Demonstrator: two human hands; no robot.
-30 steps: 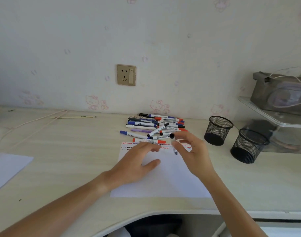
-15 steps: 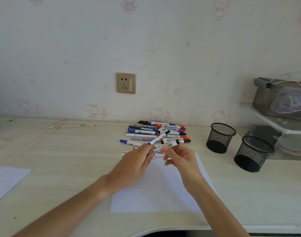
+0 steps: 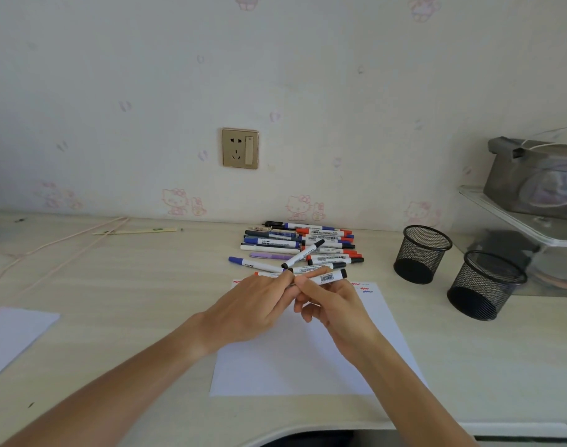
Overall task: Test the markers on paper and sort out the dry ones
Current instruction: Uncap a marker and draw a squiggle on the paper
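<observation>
Both hands hold one white marker with a black cap, up over the flat white paper. The right hand curls its fingers around the smooth round body. The left hand pinches the near end. Just behind, a pile of markers lies on the pale wooden desk. Two round black mesh cups stand to the right.
</observation>
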